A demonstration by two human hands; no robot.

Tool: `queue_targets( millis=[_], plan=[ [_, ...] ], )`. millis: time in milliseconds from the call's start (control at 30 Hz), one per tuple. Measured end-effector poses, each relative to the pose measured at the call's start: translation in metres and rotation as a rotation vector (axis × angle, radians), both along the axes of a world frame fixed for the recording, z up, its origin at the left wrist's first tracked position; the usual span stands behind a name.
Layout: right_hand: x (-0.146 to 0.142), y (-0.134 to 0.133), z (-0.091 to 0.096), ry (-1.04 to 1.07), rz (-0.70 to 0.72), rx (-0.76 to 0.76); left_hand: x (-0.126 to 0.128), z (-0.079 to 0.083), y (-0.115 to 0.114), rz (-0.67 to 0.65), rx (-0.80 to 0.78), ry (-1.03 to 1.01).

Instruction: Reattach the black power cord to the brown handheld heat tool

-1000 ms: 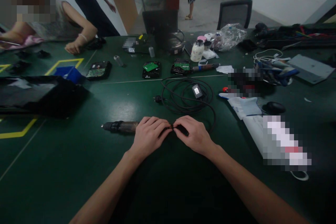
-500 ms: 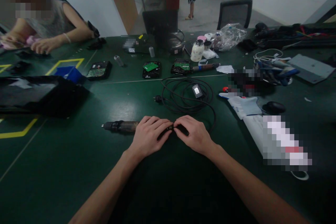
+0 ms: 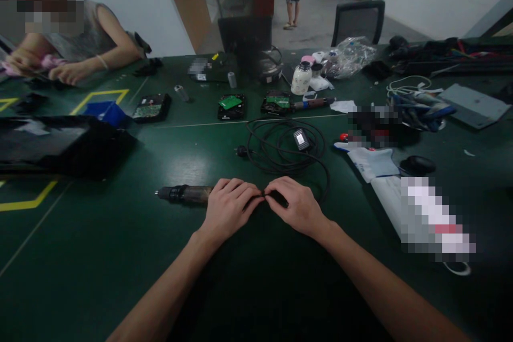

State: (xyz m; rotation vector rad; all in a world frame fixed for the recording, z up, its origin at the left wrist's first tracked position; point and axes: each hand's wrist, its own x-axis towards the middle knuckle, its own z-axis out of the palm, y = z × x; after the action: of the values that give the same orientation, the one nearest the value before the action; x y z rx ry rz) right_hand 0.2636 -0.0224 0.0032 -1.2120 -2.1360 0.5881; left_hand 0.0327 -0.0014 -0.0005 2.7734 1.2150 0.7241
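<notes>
A dark electric screwdriver [image 3: 188, 193] lies lengthwise on the green table with its bit pointing left. My left hand [image 3: 230, 206] is wrapped over its rear end, which the fingers hide. Right beside it, my right hand [image 3: 296, 206] is closed in a pinch on the end of a black power cord [image 3: 328, 179]. The fingertips of both hands meet where cord and screwdriver come together, and the joint itself is mostly covered. Behind my hands the cord lies in loose coils, with a black adapter [image 3: 301, 139] and a plug [image 3: 241, 151] on it.
Opened hard drives [image 3: 231, 107] stand along the back, near a second screwdriver [image 3: 315, 103] and a bottle [image 3: 301, 77]. At right are a white glove [image 3: 377, 163] and a mouse [image 3: 418, 164]. A black tray [image 3: 52, 144] and a blue bin [image 3: 105, 112] sit left, by a co-worker [image 3: 108, 37].
My left fingers have closed in further, so the small metallic part that showed between my hands is now nearly hidden. The screwdriver and coiled cord have stayed put. The co-worker's hands shifted slightly.
</notes>
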Motion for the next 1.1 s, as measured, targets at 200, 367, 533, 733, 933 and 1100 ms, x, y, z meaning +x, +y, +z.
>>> queue_targets(
  millis=[200,367,533,733,933,1100],
  plan=[
    [0.0002,0.0002,-0.0004,-0.012,0.003,-0.009,-0.0004,0.0008,-0.0001,-0.045,-0.009,0.017],
    [0.0003,0.0003,-0.0004,-0.007,0.006,-0.002,0.0016,0.0005,-0.0017,0.000,-0.006,-0.002],
    [0.0001,-0.0003,-0.0001,-0.005,-0.002,0.008,-0.0001,0.0024,-0.0004,-0.057,-0.008,0.025],
    [0.0003,0.0002,0.0000,0.004,0.001,0.001,-0.0013,-0.0015,0.0008,-0.030,0.014,0.008],
    [-0.0001,0.0000,0.0006,0.002,0.003,-0.009,-0.0015,0.0000,-0.0001,-0.052,0.003,0.007],
    [-0.0002,-0.0003,0.0001,0.000,-0.002,-0.001,-0.0009,-0.0002,-0.0002,-0.019,-0.002,-0.005]
  ],
)
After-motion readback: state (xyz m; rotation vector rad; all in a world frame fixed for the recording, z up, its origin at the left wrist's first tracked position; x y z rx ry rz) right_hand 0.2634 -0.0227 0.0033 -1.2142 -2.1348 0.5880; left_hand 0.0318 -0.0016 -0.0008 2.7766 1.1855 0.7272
